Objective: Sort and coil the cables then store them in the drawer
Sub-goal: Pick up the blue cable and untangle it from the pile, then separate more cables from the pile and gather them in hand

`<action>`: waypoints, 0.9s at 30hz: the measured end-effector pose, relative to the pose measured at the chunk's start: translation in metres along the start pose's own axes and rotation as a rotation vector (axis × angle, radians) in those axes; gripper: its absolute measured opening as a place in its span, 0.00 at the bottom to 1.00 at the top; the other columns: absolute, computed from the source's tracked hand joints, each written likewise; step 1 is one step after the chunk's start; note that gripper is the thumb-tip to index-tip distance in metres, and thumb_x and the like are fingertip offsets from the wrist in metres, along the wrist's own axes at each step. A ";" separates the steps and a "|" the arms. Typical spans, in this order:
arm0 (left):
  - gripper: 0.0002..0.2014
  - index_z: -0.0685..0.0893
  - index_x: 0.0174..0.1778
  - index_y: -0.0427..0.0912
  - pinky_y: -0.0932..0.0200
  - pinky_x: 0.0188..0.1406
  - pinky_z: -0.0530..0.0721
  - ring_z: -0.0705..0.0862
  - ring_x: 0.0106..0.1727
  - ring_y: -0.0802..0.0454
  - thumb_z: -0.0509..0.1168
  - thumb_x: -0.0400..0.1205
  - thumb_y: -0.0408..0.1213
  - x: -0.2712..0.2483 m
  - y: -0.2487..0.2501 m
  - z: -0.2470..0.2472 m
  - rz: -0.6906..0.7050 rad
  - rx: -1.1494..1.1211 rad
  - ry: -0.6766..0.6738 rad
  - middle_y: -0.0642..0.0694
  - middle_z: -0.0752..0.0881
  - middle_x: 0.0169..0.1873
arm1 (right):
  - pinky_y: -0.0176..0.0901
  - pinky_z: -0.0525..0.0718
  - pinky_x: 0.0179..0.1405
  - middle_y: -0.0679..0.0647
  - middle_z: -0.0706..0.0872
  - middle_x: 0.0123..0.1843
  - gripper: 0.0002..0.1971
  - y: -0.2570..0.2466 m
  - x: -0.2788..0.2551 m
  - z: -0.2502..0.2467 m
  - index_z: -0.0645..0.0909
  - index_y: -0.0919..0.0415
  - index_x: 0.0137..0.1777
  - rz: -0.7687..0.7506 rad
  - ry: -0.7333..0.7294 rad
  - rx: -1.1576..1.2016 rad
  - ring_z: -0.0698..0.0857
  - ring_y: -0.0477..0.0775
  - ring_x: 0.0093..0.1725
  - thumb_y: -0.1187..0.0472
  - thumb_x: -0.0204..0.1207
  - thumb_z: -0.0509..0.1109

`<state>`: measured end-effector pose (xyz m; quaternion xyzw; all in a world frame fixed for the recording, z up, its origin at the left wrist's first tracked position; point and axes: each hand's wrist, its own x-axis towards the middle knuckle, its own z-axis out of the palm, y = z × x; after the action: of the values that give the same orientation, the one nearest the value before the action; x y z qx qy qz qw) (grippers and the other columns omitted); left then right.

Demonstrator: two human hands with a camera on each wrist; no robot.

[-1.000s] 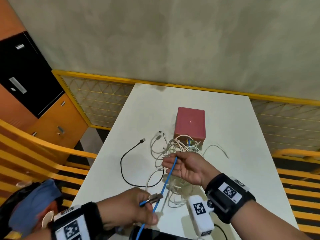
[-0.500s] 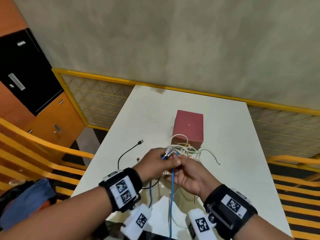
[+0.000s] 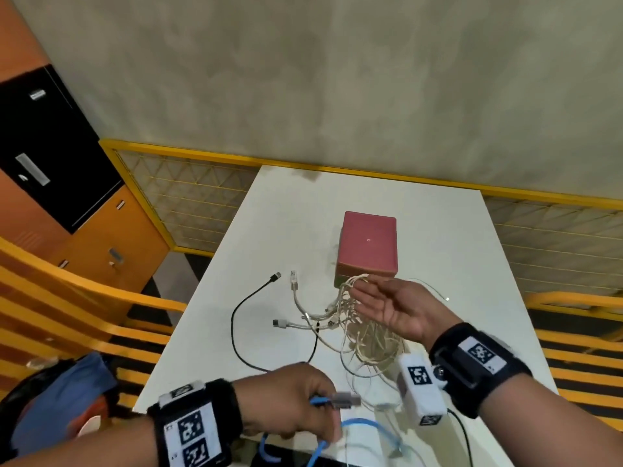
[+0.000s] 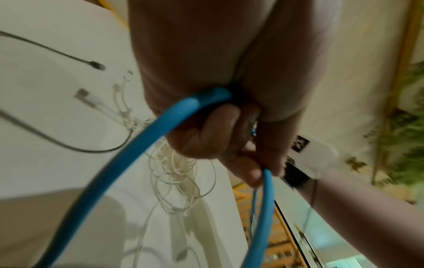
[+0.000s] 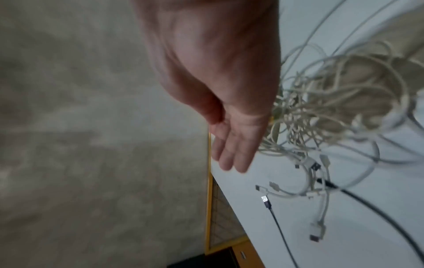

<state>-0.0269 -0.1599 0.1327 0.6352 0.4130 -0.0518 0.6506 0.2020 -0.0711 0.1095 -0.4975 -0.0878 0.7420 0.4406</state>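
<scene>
The left hand (image 3: 290, 404) sits at the near edge of the table (image 3: 438, 230), fingers curled round the blue cable (image 4: 137, 145), with a grey plug (image 3: 345, 399) sticking out past the knuckles toward the right. The left wrist view shows the cable running through the fist and looping out below it; the loop's lower part leaves the frame, so its length cannot be told. In the head view the blue strands under the hand are blurred, and how many turns there are is hard to make out.

The right hand (image 3: 391, 306) hovers just in front of the red box (image 3: 369, 244), palm up, fingers straight and slack — it holds nothing. Its fingertips (image 5: 231, 163) lie near the top of the white cable tangle (image 3: 364, 332) — touching or only above it, I cannot tell. The tangle lies in front of the box, partly hidden under the right hand and wrist camera; single strands cannot be told apart. A thin strand trails out to the right of the box.

Left of the tangle, white plugs (image 3: 294, 276) fan out, and a black cable (image 3: 236, 318) curves further left of the box, its far plug free, its near end passing behind the left hand. The drawer cannot be made out on the box from this angle.
</scene>
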 end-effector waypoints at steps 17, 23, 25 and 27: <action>0.13 0.92 0.45 0.41 0.61 0.23 0.69 0.73 0.22 0.57 0.69 0.81 0.47 0.009 -0.033 -0.010 -0.079 -0.140 0.151 0.50 0.90 0.37 | 0.53 0.84 0.50 0.59 0.92 0.48 0.07 0.021 -0.022 -0.028 0.82 0.61 0.57 -0.072 0.022 -0.355 0.90 0.59 0.47 0.60 0.85 0.64; 0.19 0.89 0.47 0.37 0.59 0.27 0.77 0.78 0.27 0.50 0.59 0.89 0.46 0.009 -0.032 -0.025 0.047 -0.517 0.325 0.42 0.87 0.34 | 0.38 0.83 0.35 0.57 0.92 0.46 0.06 0.046 -0.011 0.002 0.86 0.59 0.52 -0.264 -0.033 -0.912 0.89 0.50 0.39 0.64 0.82 0.68; 0.21 0.89 0.47 0.34 0.57 0.31 0.80 0.82 0.31 0.49 0.56 0.90 0.45 0.010 -0.032 -0.027 0.087 -0.609 0.397 0.39 0.87 0.34 | 0.39 0.84 0.36 0.57 0.93 0.44 0.05 0.053 0.007 0.022 0.87 0.57 0.49 -0.327 -0.074 -1.063 0.89 0.48 0.37 0.62 0.80 0.69; 0.23 0.89 0.47 0.32 0.55 0.34 0.81 0.83 0.33 0.46 0.54 0.90 0.45 0.009 -0.034 -0.030 0.123 -0.695 0.483 0.35 0.87 0.35 | 0.43 0.85 0.39 0.53 0.92 0.40 0.05 0.062 0.031 0.045 0.87 0.55 0.48 -0.382 -0.117 -1.155 0.90 0.49 0.37 0.60 0.78 0.70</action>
<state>-0.0548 -0.1363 0.1053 0.3954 0.5077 0.2800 0.7124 0.1267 -0.0712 0.0752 -0.5898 -0.5879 0.5083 0.2193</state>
